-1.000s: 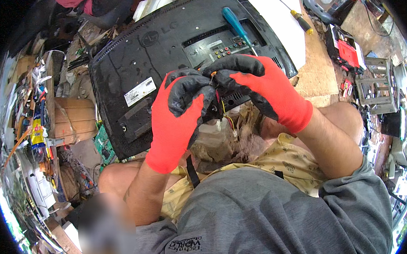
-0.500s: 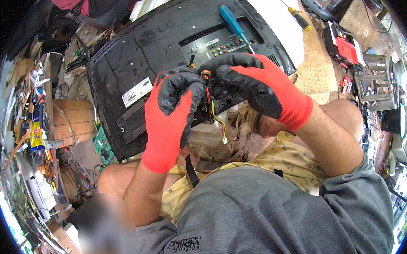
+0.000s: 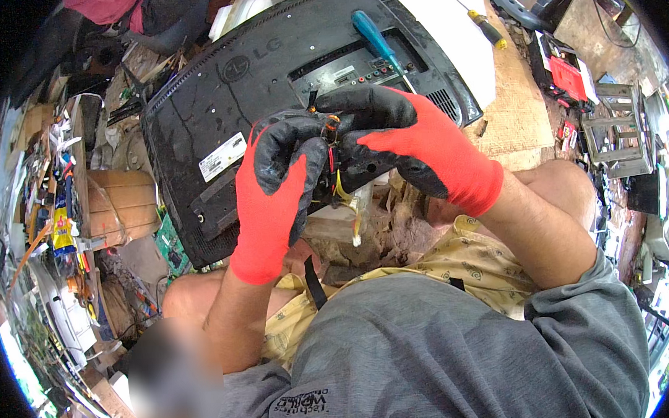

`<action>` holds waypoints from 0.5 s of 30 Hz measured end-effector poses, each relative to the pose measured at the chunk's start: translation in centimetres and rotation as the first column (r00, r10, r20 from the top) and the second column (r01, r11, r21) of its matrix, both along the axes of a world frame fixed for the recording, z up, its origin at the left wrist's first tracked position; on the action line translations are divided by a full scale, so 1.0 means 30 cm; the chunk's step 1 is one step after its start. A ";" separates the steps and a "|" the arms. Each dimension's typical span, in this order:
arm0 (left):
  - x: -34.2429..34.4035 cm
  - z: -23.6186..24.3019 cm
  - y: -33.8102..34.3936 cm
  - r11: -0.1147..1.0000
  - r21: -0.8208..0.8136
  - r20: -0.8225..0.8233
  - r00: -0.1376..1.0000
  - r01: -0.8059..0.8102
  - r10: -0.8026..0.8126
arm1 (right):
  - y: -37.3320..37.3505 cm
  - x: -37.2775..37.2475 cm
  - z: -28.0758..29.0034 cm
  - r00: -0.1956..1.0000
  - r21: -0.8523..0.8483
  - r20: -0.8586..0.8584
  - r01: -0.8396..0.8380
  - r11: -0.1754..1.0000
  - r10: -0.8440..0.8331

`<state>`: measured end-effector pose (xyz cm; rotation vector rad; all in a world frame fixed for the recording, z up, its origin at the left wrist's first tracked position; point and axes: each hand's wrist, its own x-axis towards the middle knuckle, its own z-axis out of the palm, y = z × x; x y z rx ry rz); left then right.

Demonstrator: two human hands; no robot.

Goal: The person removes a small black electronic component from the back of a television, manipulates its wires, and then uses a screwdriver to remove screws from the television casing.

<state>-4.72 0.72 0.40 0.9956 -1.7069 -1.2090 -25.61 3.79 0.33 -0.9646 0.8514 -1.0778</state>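
My left hand [image 3: 272, 190] and my right hand [image 3: 430, 142], both in red gloves with black palms, meet in front of my knees. Their fingers are closed around a small part with an orange, copper-like coil [image 3: 332, 120]; much of it is hidden by the gloves. Red, yellow and dark wires [image 3: 339, 182] hang down from it, blurred, toward a pale plug [image 3: 356, 240]. Behind the hands lies a black flat-screen television [image 3: 265, 83] with its back up. A blue-handled screwdriver [image 3: 374, 34] rests across its socket recess.
A screwdriver with a yellow and black handle [image 3: 488, 29] lies on the white sheet at the far right. Farther right are a red and black case [image 3: 564, 72] and a slatted wooden crate [image 3: 619, 134]. A green circuit board [image 3: 172, 246] and mixed scrap crowd the left.
Both hands have shifted slightly left, and the right hand has tilted and come closer to the left. The hanging wires have swung left and lower, blurring. The screwdrivers have not moved on their surfaces.
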 end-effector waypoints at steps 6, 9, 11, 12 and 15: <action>0.004 -0.043 -0.002 0.997 0.078 -0.078 0.997 0.029 -0.023 | 0.011 0.025 -0.015 0.999 -0.038 0.030 0.018 0.999 -0.017; 0.001 -0.041 -0.001 0.997 0.079 0.007 1.000 0.001 -0.001 | 0.008 0.014 -0.025 1.000 -0.020 0.008 0.011 1.000 -0.010; 0.002 -0.037 -0.005 0.998 0.051 0.000 1.000 0.026 -0.026 | 0.007 0.008 -0.031 1.000 -0.039 -0.010 0.016 0.999 -0.017; 0.002 -0.034 -0.005 0.999 0.037 -0.003 0.999 0.039 -0.039 | 0.007 0.007 -0.032 1.000 -0.049 -0.019 0.019 0.999 -0.020; -0.010 -0.031 0.000 1.000 0.001 0.065 0.998 0.011 -0.011 | 0.009 0.005 -0.036 0.999 -0.019 -0.029 0.029 0.999 -0.030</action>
